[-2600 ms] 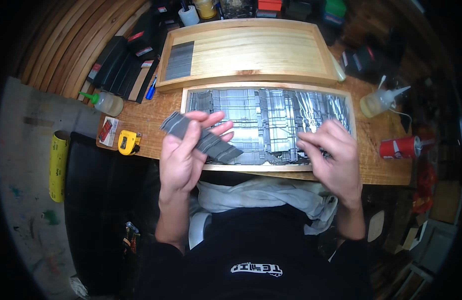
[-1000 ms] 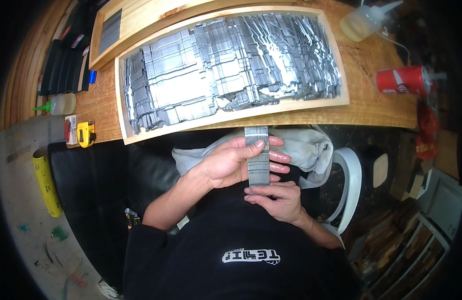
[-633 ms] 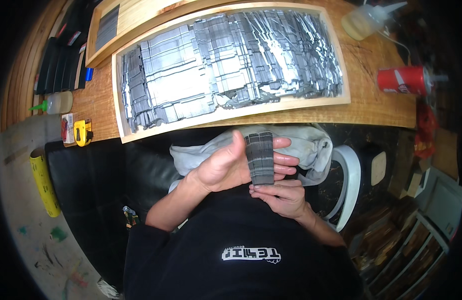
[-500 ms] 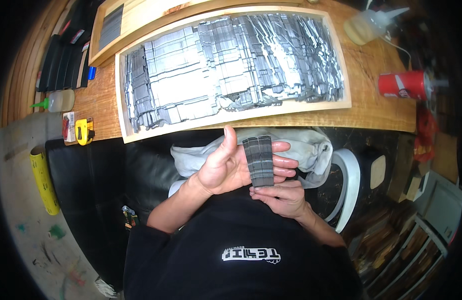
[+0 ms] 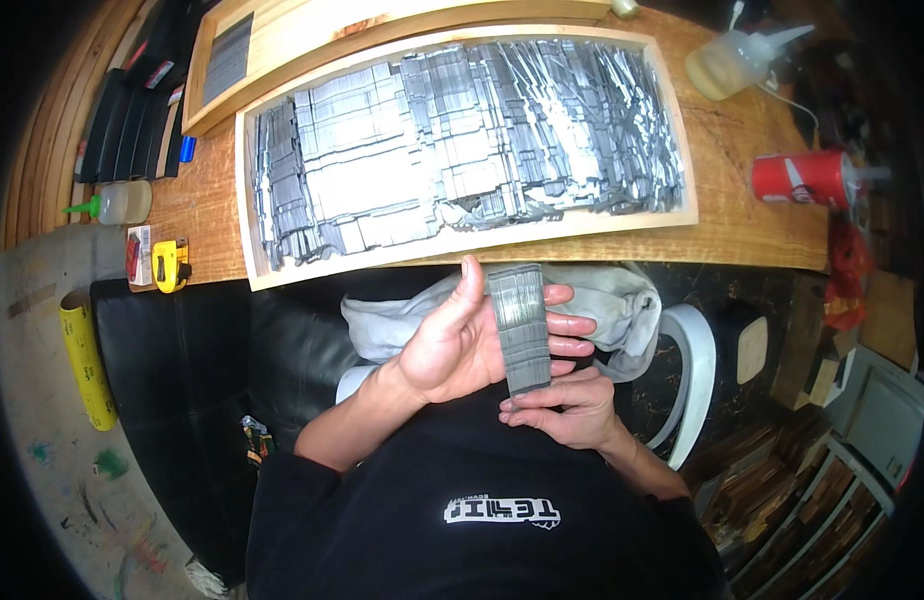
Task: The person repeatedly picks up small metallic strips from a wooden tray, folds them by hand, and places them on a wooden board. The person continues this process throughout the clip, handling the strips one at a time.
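Observation:
A narrow stack of thin dark grey strips [image 5: 523,330] stands lengthwise in front of my left palm, its upper face catching some light. My right hand [image 5: 574,408] pinches the lower end between thumb and fingers. Behind it, my left hand [image 5: 447,345] is open, palm up, thumb raised and fingers stretched out past the stack's right edge; whether the stack rests on that palm is hard to tell. Just beyond the hands, a shallow wooden tray [image 5: 572,229] on the table holds a great many similar grey strips in rows.
Behind the tray lies another wooden frame [image 5: 382,35]. On the wooden table [image 5: 747,225] are a squeeze bottle [image 5: 722,65], a red can [image 5: 802,178], a smaller green-tipped bottle [image 5: 122,203] and a yellow tape measure [image 5: 170,267]. A grey cloth [image 5: 622,310] lies beneath the table edge.
The stack has slid down a little with my right hand and tilted, so its face now shines and looks longer. My left hand stays spread behind it.

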### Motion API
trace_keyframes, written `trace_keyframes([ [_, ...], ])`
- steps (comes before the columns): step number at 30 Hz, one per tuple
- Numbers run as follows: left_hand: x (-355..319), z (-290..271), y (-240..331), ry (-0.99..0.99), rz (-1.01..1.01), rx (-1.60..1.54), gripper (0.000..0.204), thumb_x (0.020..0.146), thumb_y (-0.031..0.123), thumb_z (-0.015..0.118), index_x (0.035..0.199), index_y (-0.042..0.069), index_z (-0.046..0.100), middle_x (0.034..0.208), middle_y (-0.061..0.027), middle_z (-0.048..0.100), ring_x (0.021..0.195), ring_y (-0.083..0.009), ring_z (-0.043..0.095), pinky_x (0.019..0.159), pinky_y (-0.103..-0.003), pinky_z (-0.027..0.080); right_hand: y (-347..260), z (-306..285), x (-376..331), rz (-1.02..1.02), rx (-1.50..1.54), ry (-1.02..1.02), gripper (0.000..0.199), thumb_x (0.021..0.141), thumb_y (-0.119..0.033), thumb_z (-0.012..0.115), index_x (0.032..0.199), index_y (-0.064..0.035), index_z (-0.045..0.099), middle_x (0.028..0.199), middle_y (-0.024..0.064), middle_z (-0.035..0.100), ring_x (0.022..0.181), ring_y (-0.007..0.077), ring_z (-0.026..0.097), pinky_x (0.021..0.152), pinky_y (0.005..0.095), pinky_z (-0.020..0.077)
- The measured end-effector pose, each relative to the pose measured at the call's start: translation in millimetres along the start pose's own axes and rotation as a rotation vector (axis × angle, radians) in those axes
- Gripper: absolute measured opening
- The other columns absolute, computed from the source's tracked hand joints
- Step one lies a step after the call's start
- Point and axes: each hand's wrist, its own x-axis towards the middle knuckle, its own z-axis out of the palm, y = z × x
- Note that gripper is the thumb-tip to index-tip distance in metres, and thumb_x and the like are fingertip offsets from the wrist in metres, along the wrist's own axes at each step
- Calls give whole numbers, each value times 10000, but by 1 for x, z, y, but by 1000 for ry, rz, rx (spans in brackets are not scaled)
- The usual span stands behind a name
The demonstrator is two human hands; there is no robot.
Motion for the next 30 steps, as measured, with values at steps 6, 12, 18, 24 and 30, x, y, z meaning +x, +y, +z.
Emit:
trace_keyframes([
  [6, 4, 27, -1, 35, 49, 431, 1168, 937, 887, 200, 1648, -39, 205, 1615, -318, 394, 1528, -413, 378, 1266, -533, 282, -16, -18, 16, -178, -221, 19, 279, 808, 71, 859, 1073, 25, 784, 969, 190, 804, 886, 258, 807, 798, 332, 665],
  [12, 10, 1, 0, 120, 315, 864, 825, 1119, 588, 317, 1576, -98, 349, 1538, -249, 512, 1455, -327, 480, 1217, -440, 342, -36, -60, 58, -163, -249, 210, 263, 827, 51, 852, 1082, 23, 796, 983, 171, 809, 909, 236, 805, 802, 323, 660],
  [18, 0, -8, 3, 229, 250, 958, 560, 1155, 371, 439, 1465, -91, 499, 1374, -234, 657, 1333, -299, 614, 1145, -403, 450, -25, -71, 74, 55, 144, 308, 245, 883, 79, 798, 1122, 99, 745, 1066, 220, 782, 983, 248, 785, 843, 329, 667],
  [24, -9, -15, -1, 292, 218, 924, 392, 1129, 228, 534, 1379, -72, 579, 1291, -206, 712, 1239, -262, 679, 1079, -366, 514, -43, -82, 74, 146, 57, 172, 296, 881, 90, 795, 1170, 89, 731, 1086, 180, 775, 985, 218, 772, 898, 312, 644],
  [30, -3, -11, -6, 380, 304, 961, 292, 1092, 157, 615, 1285, -59, 648, 1143, -153, 750, 1081, -197, 724, 964, -322, 571, -39, -83, 67, 139, 15, 319, 272, 879, 80, 804, 1145, 65, 753, 1039, 148, 778, 959, 186, 767, 861, 279, 629],
])
